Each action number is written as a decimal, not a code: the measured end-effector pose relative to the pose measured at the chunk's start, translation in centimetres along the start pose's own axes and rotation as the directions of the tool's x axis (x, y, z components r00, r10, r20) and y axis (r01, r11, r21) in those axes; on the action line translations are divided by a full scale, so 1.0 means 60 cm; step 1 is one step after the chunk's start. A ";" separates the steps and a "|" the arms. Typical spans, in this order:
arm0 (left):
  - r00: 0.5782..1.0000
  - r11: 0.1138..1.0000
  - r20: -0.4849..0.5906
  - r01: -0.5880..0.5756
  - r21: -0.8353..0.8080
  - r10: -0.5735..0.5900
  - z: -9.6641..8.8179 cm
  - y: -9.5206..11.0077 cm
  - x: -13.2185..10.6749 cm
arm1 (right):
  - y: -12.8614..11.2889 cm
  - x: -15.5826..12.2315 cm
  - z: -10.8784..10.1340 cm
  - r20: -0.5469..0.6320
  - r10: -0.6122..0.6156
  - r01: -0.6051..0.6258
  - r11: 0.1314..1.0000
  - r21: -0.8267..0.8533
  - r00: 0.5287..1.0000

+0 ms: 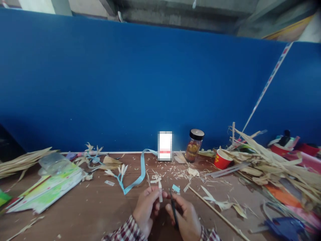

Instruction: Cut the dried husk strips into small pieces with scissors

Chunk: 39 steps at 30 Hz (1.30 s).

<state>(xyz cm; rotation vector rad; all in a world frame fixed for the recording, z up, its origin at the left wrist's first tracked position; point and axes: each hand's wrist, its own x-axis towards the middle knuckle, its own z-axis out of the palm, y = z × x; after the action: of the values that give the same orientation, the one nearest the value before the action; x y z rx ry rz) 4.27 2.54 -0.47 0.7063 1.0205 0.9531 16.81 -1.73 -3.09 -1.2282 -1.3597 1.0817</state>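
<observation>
Between the thumb and fingers of my left hand (146,205) is a narrow pale strip of dried husk (160,187), pointing upward. My right hand (186,214) grips a slim dark pointed tool (173,208), its tip up; whether it is scissors or tweezers I cannot make out. Its fingertips are close to the strip. Just beyond my hands lie a small light-blue scrap (176,188) and many pale husk clippings (157,177). To the left, husk flowers (122,170) are joined to a light-blue ribbon (136,180) that curls toward the back.
A black-lidded jar (193,147) and a red paper cup (222,158) stand at the back right. Dried husks (265,167) heap on the right, near a blue glue gun (286,228). A thin stick (215,211) lies diagonally. Green-white paper (50,194) is at left, before a blue partition (140,83).
</observation>
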 end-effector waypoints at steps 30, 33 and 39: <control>0.999 1.000 -0.045 -0.025 -0.018 0.025 0.005 0.010 0.000 | -0.008 -0.002 0.001 0.016 -0.019 0.021 0.994 -0.104 1.000; 0.998 0.999 -0.055 -0.035 0.020 0.036 0.006 0.012 -0.002 | -0.010 -0.004 0.003 0.017 -0.009 0.011 0.996 -0.089 1.000; 0.998 0.999 -0.050 -0.024 0.040 0.026 0.007 0.016 -0.007 | -0.018 -0.004 0.003 0.074 -0.014 0.020 0.997 -0.074 0.997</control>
<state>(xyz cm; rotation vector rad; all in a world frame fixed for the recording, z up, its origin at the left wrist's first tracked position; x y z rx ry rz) 4.28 2.56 0.67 0.7319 1.0797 0.9786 16.50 -2.08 -2.06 -1.2392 -1.4764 1.0816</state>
